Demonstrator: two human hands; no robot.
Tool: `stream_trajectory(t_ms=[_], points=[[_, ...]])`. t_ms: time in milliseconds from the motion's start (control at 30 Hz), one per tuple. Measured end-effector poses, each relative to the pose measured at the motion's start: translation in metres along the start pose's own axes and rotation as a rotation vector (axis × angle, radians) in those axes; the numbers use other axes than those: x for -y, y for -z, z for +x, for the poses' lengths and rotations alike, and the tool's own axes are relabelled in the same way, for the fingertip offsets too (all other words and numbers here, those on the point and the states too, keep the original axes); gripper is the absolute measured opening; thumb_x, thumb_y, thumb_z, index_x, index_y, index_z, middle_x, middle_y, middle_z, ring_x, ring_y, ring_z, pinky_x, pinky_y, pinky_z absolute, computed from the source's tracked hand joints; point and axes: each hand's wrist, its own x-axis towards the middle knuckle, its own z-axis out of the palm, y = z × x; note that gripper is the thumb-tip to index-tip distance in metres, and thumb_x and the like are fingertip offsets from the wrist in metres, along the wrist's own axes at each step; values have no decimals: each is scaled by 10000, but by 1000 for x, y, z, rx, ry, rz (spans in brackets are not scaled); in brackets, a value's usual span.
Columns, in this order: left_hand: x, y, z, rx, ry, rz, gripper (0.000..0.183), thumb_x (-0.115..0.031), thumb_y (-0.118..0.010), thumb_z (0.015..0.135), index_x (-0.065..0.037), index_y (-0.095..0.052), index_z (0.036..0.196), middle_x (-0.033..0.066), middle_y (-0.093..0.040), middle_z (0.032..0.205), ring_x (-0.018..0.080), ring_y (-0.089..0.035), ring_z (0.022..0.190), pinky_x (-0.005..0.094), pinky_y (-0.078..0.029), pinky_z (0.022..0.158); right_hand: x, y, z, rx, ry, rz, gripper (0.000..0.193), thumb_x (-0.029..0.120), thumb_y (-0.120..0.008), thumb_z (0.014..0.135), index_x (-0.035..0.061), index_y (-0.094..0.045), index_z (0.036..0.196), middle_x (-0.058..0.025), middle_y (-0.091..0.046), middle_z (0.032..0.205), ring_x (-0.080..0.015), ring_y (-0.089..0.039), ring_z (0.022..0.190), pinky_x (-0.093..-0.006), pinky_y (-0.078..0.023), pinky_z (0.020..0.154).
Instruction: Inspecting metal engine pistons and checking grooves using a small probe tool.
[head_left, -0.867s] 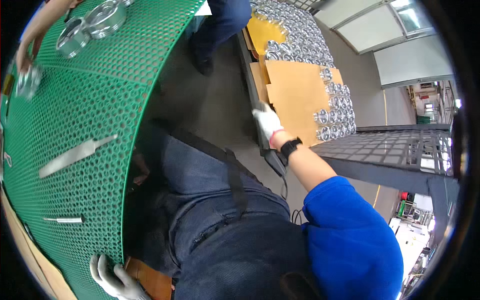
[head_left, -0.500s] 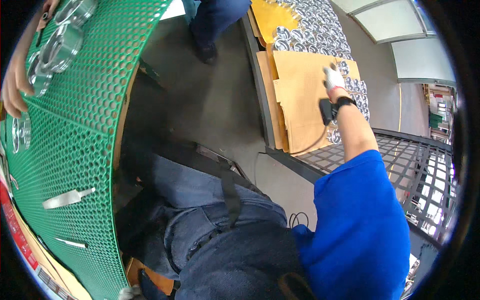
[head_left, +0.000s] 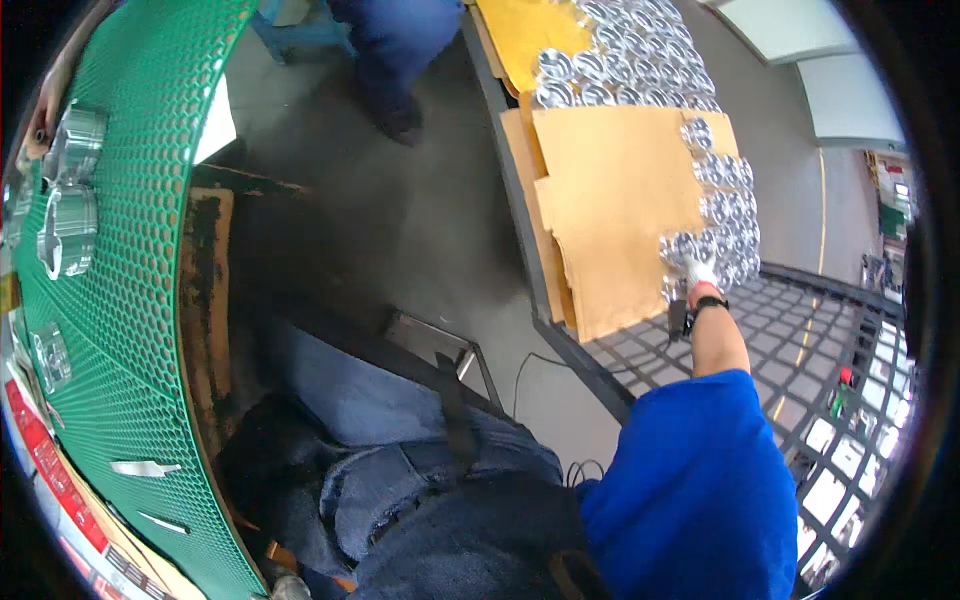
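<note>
At the front end of a layer of shiny round metal parts [head_left: 728,210], my right hand [head_left: 703,272], in a white glove with a red cuff, is down against the parts. Its fingers blend into the bright metal, so their grip does not show. A black strap and a small dark device are around that wrist. My left hand [head_left: 290,586] appears only as a bit of greyish glove at the lower edge, beside the green-covered table [head_left: 150,330]; its fingers are hidden. The metal parts stand in rows on brown cardboard [head_left: 620,210].
Larger shiny metal cylinders [head_left: 68,230] stand on the table at left, near a co-worker's hand [head_left: 45,115]. A flat pale tool [head_left: 145,468] and a thin blade-like tool [head_left: 163,523] lie closer. Another person's dark-clothed leg [head_left: 395,60] is ahead. Dark mesh [head_left: 790,320] borders the cardboard stack.
My right hand has moved from above the bare cardboard near the farther parts back toward me, onto the nearer parts. The view has shifted, and the co-worker's hand has withdrawn toward the far left.
</note>
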Motion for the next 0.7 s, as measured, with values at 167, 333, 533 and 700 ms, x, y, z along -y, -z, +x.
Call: stream_trajectory(t_ms=[167, 333, 533, 700], points=[[4, 11, -14, -163, 68, 184, 412, -221, -656, 947, -6, -634, 1298, 199, -712, 1149, 375, -681, 1050, 464, -550, 904, 19, -10, -23, 104, -158, 281, 1005, 301, -666, 923, 373, 36, 1638, -192, -621, 1220, -254, -645, 849, -396, -576, 617], [7, 8, -8, -243, 151, 355, 425, -227, -669, 936, -16, -636, 1304, 203, -716, 1141, 384, -682, 1049, 470, -556, 889, 25, 1, -11, 163, -222, 406, 790, 83, -611, 923, 152, -203, 1597, -150, -622, 1202, -283, -680, 930, -451, -596, 629], [21, 8, -19, -316, 276, 556, 442, -234, -685, 923, -28, -638, 1311, 208, -719, 1133, 394, -684, 1047, 477, -564, 871, 9, -6, 5, 82, -211, 259, 801, 79, -639, 820, 113, -344, 1564, -157, -666, 1136, -237, -672, 868, -389, -568, 605], [40, -4, -15, -347, 368, 692, 456, -240, -698, 911, -38, -640, 1316, 213, -722, 1126, 403, -685, 1046, 482, -570, 856, 0, -31, -8, -94, 142, -212, 487, 172, -692, 786, 88, -646, 1264, -177, -718, 1139, -313, -690, 1068, -383, -530, 906]])
